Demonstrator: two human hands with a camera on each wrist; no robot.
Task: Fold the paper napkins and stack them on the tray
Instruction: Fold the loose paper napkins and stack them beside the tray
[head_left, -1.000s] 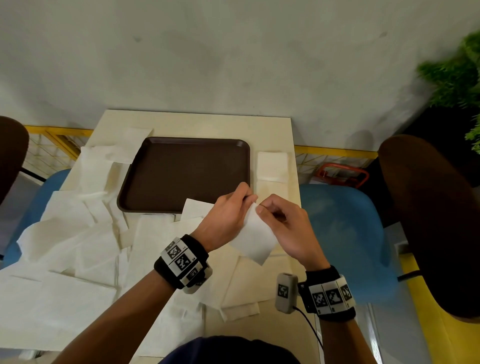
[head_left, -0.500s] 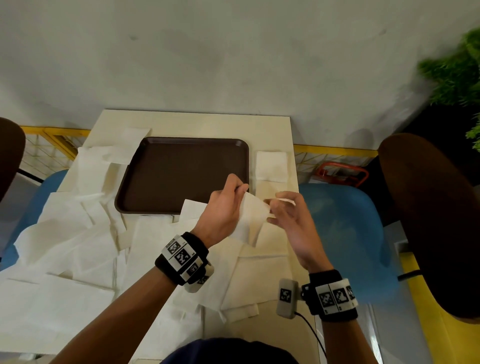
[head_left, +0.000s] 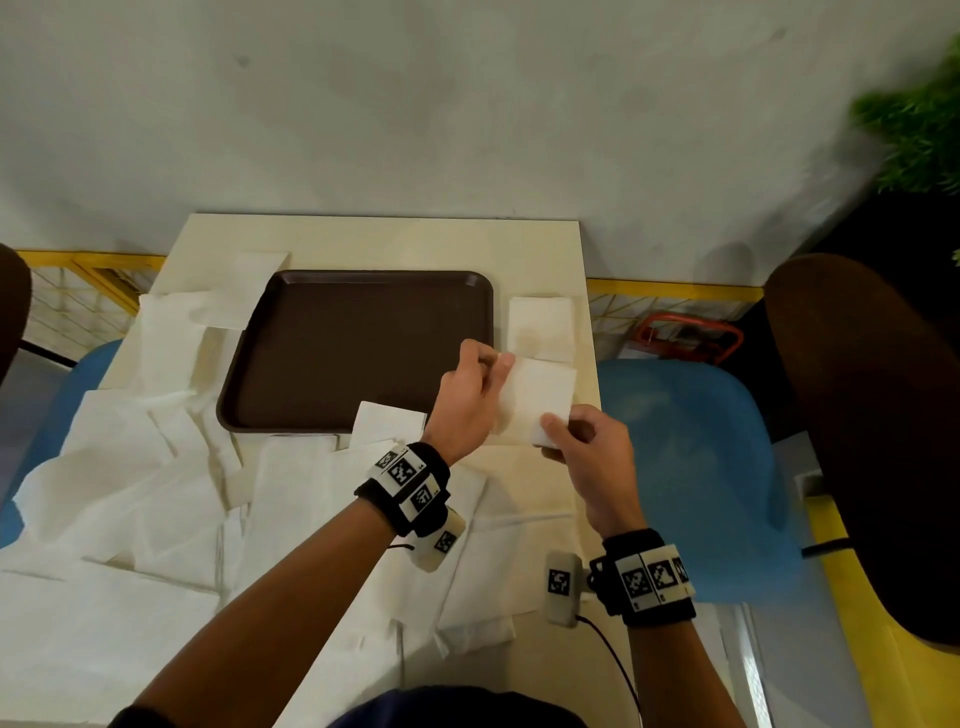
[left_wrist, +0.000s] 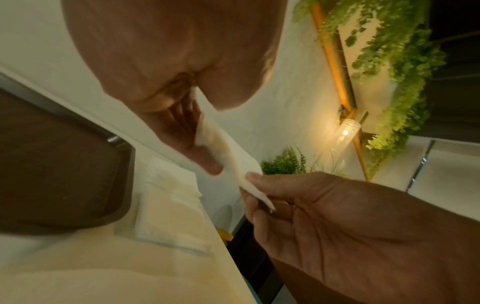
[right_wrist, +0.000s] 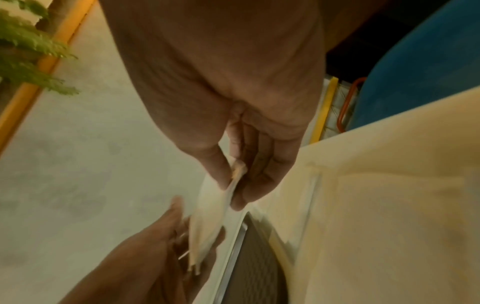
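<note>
Your left hand (head_left: 465, 402) pinches the folded napkin's (head_left: 537, 400) far corner and your right hand (head_left: 592, 462) pinches its near corner, so it's up off the bench (head_left: 384, 244). The brown tray (head_left: 311, 353) sits just left of your left hand.

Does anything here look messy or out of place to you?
Yes. The brown tray holds no stack, apart from one napkin's corner lapping over its near rim. Folded napkins sit beside it on the table, and loose sheets sprawl across the left.
</note>
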